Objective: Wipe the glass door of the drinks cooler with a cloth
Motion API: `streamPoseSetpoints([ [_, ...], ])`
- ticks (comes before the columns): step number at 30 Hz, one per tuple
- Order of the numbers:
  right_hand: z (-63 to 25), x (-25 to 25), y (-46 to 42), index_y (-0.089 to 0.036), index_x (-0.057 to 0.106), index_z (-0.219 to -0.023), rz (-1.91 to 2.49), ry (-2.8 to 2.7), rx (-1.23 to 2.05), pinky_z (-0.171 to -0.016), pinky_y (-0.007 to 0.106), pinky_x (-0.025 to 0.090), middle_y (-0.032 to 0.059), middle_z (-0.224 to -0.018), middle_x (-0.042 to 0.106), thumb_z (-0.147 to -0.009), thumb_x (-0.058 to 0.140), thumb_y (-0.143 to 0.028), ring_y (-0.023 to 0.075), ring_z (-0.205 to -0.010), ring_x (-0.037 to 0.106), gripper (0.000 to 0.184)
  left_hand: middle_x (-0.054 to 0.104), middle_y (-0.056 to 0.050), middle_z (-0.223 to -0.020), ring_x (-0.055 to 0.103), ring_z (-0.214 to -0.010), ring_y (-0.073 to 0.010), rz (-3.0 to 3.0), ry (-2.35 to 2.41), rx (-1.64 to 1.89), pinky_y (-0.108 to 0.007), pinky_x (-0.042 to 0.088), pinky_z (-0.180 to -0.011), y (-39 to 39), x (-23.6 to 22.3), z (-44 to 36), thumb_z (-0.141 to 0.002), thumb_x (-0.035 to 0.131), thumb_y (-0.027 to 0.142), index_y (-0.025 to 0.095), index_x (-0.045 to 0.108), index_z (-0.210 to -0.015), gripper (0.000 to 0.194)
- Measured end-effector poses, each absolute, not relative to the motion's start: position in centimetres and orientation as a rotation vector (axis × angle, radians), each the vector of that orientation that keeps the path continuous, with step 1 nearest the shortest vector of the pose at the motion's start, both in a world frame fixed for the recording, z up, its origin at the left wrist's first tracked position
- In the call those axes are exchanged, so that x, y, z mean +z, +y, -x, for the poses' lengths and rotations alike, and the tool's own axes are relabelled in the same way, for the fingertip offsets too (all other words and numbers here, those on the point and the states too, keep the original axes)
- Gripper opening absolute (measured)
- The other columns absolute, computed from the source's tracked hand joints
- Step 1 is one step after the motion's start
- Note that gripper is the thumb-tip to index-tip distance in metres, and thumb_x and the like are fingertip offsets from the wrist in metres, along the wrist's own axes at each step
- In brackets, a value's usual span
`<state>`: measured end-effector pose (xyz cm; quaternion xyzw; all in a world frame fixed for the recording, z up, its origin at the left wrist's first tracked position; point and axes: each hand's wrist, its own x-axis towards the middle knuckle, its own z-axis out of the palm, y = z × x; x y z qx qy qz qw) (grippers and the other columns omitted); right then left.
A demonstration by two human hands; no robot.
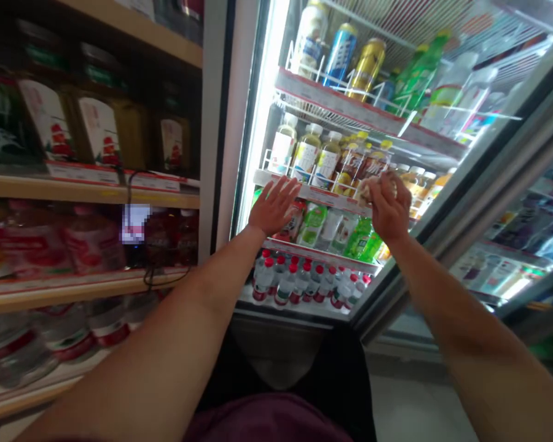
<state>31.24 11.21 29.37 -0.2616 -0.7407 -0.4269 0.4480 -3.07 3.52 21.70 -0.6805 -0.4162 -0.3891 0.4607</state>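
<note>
My right hand is closed around a crumpled beige cloth, held at the front edge of a shelf in an open drinks fridge. To the left, my left hand is stretched out with its fingers spread, holding nothing, near the left end of the same shelf edge. Behind the hands stand white-capped bottles and yellow-capped brown bottles. Whether my left fingers touch the shelf edge, I cannot tell.
Cans and green bottles fill the upper fridge shelf. Red-capped water bottles stand at the bottom. A wooden shelf rack with large bottles is at the left; a metal door frame runs along the right.
</note>
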Motion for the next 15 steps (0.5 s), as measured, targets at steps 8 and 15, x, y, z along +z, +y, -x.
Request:
streamPoseSetpoints([
  [8,-31.2,38.4,12.4,-0.008,0.038,-0.159,0.688,-1.735,-0.897,-0.122,0.053,0.026,0.0204,-0.165,0.032,-0.108,0.031,-0.029,0.0282,-0.156,0.024,0.055,0.034,-0.010,-0.166,0.019,-0.158,-0.0286,1.728,-1.073,-0.966,-0.052,0.015,-0.131,3.1,21.8,2.9,-0.102,0.049,0.034,0.021,0.025,-0.165,0.068],
  [15,-32.0,46.3,15.3,0.000,0.027,-0.161,0.922,-1.594,-0.792,-0.123,0.049,0.026,0.0240,-0.167,0.021,-0.102,0.032,-0.016,0.0217,-0.159,0.019,0.061,0.034,-0.011,-0.166,0.017,-0.159,-0.0280,1.734,-1.046,-0.962,-0.052,0.015,-0.131,3.1,21.7,3.1,-0.102,0.049,0.032,0.019,0.024,-0.164,0.069],
])
